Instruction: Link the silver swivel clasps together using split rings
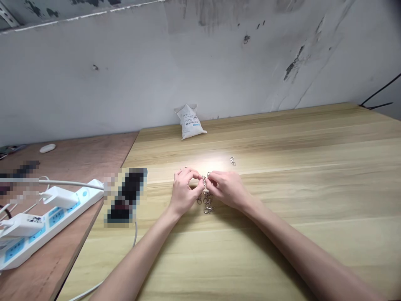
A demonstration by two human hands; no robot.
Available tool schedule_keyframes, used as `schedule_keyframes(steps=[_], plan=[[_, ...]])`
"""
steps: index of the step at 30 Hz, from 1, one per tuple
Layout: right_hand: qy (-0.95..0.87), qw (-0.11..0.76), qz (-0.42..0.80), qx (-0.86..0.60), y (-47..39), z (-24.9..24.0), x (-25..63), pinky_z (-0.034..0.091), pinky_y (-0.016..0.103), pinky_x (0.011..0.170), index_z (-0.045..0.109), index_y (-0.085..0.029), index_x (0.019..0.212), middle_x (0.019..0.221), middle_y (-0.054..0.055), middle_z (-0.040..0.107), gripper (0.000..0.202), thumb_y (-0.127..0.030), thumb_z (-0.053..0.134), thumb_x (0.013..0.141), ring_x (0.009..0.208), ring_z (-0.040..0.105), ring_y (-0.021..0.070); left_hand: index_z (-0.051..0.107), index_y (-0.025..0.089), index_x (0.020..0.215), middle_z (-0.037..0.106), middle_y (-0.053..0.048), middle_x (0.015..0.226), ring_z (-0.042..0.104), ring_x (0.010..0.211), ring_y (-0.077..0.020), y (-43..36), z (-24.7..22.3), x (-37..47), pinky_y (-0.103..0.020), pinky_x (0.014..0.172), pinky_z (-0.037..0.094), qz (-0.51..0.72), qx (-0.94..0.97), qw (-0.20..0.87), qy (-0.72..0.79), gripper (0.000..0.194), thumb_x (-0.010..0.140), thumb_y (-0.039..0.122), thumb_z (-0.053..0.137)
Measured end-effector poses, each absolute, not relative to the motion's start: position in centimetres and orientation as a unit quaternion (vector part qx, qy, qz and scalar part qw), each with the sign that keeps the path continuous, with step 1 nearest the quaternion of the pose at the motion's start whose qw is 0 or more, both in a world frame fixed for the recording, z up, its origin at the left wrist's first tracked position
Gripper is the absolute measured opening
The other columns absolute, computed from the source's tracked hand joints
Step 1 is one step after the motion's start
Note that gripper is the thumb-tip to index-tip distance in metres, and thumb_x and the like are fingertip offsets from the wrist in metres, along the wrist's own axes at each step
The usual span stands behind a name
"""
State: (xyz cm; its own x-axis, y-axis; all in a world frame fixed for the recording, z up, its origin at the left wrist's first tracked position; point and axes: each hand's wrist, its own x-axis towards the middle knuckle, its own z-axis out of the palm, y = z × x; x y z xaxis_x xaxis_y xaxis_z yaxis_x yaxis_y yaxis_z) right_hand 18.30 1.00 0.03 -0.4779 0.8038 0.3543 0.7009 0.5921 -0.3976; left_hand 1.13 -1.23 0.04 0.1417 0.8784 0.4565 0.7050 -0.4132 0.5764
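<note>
Near the middle of the wooden table (282,234), my left hand (187,189) and my right hand (227,188) face each other with fingertips pinched. Between them is a small metal clasp (204,180), gripped from both sides. Below the fingertips lies a small pile of silvery metal clasps (208,205), partly hidden by my hands. More metal shows just behind the left fingers. One separate clasp (232,161) lies on the table behind my right hand.
A white plastic package (190,123) rests against the wall. To the left are a blurred-out phone-like object (126,196), a white power strip (56,221) with plugs and cables, and a small white case (47,148) on a browner table.
</note>
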Motion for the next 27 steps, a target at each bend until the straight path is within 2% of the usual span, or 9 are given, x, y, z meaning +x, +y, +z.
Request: schedule_keyframes(steps=[4,8,16,20,24,27], plan=[[-0.848,0.272,0.111,-0.440,1.13,-0.29,18.48,0.025,0.026,0.053,0.067,-0.020,0.083,0.080,0.003,0.070,0.024,-0.032,0.049,0.094,0.058,0.054,0.0119,0.059,0.021,0.076,0.068,0.001,0.085,0.062,0.090,-0.0181,-1.13,0.00,1.05,-0.037,0.093,0.038,0.385,0.744,0.142,0.527,0.008,0.084,0.020,0.060],[-0.861,0.274,0.126,-0.409,1.23,-0.70,18.52,0.028,0.025,0.055,0.069,-0.022,0.095,0.090,0.003,0.074,0.023,-0.029,0.047,0.096,0.064,0.059,0.0129,0.060,0.021,0.076,0.068,0.001,0.087,0.061,0.092,-0.0191,-1.14,-0.06,1.05,-0.038,0.094,0.036,0.382,0.743,0.160,0.526,0.009,0.084,0.020,0.060],[-0.862,0.263,0.093,-0.422,1.37,-0.55,18.60,0.026,0.025,0.054,0.067,-0.019,0.083,0.079,0.003,0.073,0.018,-0.027,0.053,0.092,0.061,0.058,0.0131,0.062,0.022,0.076,0.068,0.001,0.088,0.062,0.094,-0.0191,-1.17,0.07,0.93,-0.038,0.095,0.035,0.347,0.757,0.138,0.536,0.008,0.084,0.019,0.063],[-0.861,0.266,0.089,-0.424,1.60,-0.46,18.97,0.025,0.024,0.053,0.067,-0.019,0.081,0.068,0.002,0.069,0.017,-0.024,0.053,0.090,0.055,0.055,0.0120,0.065,0.022,0.087,0.068,0.000,0.092,0.061,0.095,-0.0191,-1.22,0.34,0.81,-0.036,0.091,0.037,0.339,0.782,0.093,0.514,0.002,0.085,0.022,0.064],[-0.866,0.280,0.100,-0.401,1.73,-0.48,19.21,0.025,0.022,0.053,0.066,-0.019,0.077,0.061,0.000,0.064,0.014,-0.020,0.056,0.086,0.052,0.049,0.0103,0.067,0.023,0.100,0.068,-0.002,0.096,0.062,0.095,-0.0185,-1.08,0.30,0.55,-0.036,0.091,0.037,0.345,0.816,0.033,0.462,0.013,0.087,0.021,0.063],[-0.868,0.287,0.128,-0.384,1.74,-0.49,19.27,0.025,0.022,0.052,0.066,-0.018,0.073,0.059,-0.001,0.061,0.013,-0.020,0.058,0.083,0.051,0.045,0.0094,0.068,0.023,0.098,0.069,-0.002,0.094,0.062,0.090,-0.0176,-0.84,0.21,0.30,-0.037,0.092,0.038,0.341,0.833,-0.004,0.436,0.013,0.088,0.019,0.062]])
